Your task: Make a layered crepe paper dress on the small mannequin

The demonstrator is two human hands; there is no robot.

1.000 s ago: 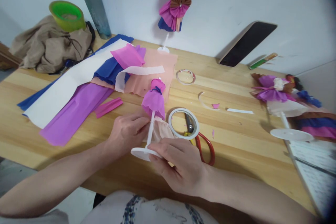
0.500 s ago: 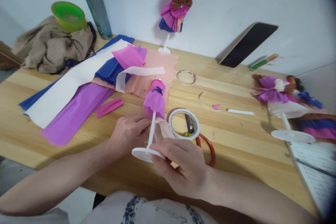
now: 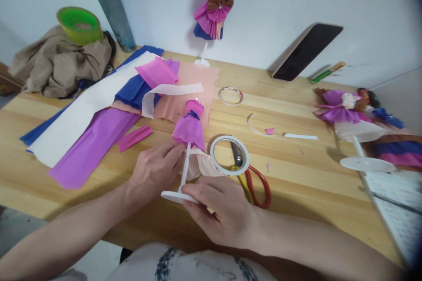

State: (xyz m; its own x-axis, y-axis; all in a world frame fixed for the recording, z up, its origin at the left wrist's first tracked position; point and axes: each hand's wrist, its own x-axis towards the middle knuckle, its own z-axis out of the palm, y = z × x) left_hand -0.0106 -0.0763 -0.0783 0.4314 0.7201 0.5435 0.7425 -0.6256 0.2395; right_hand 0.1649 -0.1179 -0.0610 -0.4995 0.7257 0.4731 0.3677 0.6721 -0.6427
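Note:
A small white dress-form stand [image 3: 185,169] leans in front of me, wearing a pink and purple crepe paper dress [image 3: 189,129] with a dark blue bow at its waist. My right hand [image 3: 220,210] pinches the rim of the round white base. Just left of the pole, my left hand [image 3: 158,169] has its fingers closed under the dress hem, at the left end of a gathered cream crepe paper piece [image 3: 199,164]. The left fingertips are partly hidden. The cream piece runs behind the pole toward the white tape roll [image 3: 246,158].
Red and yellow-handled scissors [image 3: 260,189] lie partly under the tape roll. Crepe paper sheets [image 3: 69,127] cover the left of the table. A smaller ring [image 3: 231,95] and paper scraps lie ahead. A phone [image 3: 306,55] leans on the wall; another dressed stand [image 3: 367,163] is at right.
The stand and dress have tilted a little, with the base shifting slightly left along with my right hand. More of the cream paper and the scissors shows. My view has shifted slightly.

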